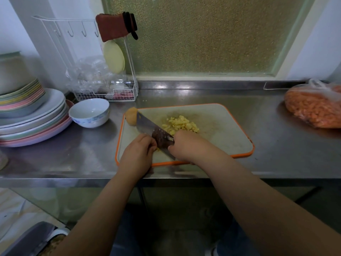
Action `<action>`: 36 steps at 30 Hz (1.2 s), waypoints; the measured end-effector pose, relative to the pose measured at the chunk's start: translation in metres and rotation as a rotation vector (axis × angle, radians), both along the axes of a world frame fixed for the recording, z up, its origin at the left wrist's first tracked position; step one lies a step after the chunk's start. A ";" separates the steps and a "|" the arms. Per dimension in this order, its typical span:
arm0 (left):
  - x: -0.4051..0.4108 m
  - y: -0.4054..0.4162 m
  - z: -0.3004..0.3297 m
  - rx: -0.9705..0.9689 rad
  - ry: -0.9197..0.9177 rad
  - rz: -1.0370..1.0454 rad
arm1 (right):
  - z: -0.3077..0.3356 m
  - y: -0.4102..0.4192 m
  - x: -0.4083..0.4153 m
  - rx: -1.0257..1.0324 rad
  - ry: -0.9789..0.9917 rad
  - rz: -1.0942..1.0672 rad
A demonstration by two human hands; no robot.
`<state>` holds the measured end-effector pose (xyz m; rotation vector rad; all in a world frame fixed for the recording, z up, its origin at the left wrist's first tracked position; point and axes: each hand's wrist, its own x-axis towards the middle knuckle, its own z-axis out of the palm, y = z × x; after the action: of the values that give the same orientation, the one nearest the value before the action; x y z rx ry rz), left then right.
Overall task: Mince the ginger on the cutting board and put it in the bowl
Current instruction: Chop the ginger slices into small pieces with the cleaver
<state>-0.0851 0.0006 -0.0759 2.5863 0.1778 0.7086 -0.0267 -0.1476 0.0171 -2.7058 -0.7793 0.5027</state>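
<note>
Two bare forearms reach up from the bottom of the view to the near edge of the grey cutting board with the orange rim. The right hand has its fingers curled around the handle of the broad steel cleaver, which hides under the palm; the blade runs away to the far left, its tip by the board's far left corner. The left hand sits just left of the blade with curled fingers touching its flat side near the handle; a few yellow bits lie right beneath these fingers, though whether they pinch anything cannot be told.

The pile of chopped yellow ginger lies in the middle of the board, just right of the blade and directly beyond the right hand's knuckles, close to them. A rounded tan unpeeled piece rests at the board's far left corner, behind the blade tip.

On the steel worktop, the white ceramic bowl with blue pattern stands left of the board, apart from it, beside a stack of pastel plates. A white wire rack stands behind the bowl. A clear plastic bag of orange contents lies at far right.
</note>
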 end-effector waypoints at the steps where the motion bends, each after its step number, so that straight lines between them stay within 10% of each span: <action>1: 0.000 0.000 0.000 0.003 0.003 0.006 | -0.001 0.002 0.000 -0.014 -0.006 -0.003; 19: -0.002 -0.007 0.007 0.009 0.030 0.136 | -0.001 -0.023 0.018 0.003 0.077 -0.061; 26: 0.006 -0.020 0.004 0.369 -0.092 -0.167 | -0.002 -0.038 0.026 0.314 0.169 -0.197; 36: 0.016 -0.015 0.006 0.470 -0.109 -0.039 | -0.013 -0.053 0.026 0.530 0.319 -0.316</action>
<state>-0.0692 -0.0142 -0.0704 2.9677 -0.0860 0.9707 -0.0010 -0.2005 0.0036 -2.1293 -0.3272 0.5418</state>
